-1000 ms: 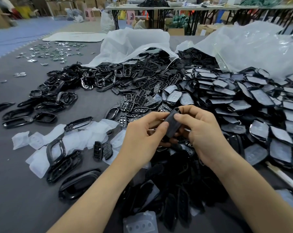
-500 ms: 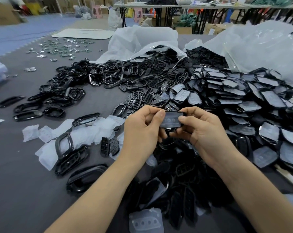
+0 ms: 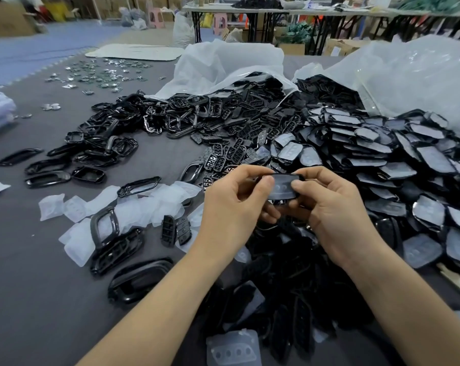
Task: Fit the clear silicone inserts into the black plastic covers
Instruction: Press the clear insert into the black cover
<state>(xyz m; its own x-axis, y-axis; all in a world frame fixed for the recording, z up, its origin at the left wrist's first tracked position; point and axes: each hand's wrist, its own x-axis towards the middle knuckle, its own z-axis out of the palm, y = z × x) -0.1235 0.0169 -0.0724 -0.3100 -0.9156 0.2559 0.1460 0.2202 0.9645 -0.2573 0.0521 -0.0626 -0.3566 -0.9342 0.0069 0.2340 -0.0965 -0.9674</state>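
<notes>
Both hands hold one black plastic cover (image 3: 282, 186) with a clear silicone insert lying in it, flat side toward me, above the table's middle. My left hand (image 3: 234, 207) grips its left end, thumb pressing on the insert. My right hand (image 3: 331, 207) grips the right end, thumb on the insert too. Loose clear silicone inserts (image 3: 133, 207) lie to the left. A single clear insert (image 3: 234, 350) lies near the front edge. Bare black covers (image 3: 284, 286) are piled under my hands.
A big heap of covers with inserts fitted (image 3: 398, 165) fills the right side. Black frames and button grids (image 3: 197, 120) spill from white plastic bags (image 3: 231, 67) at the back. Larger black frames (image 3: 117, 244) lie at the left on the grey table (image 3: 25, 286).
The cover has turned from edge-on to flat toward me, and both thumbs now press on the insert. The camera view has dropped slightly.
</notes>
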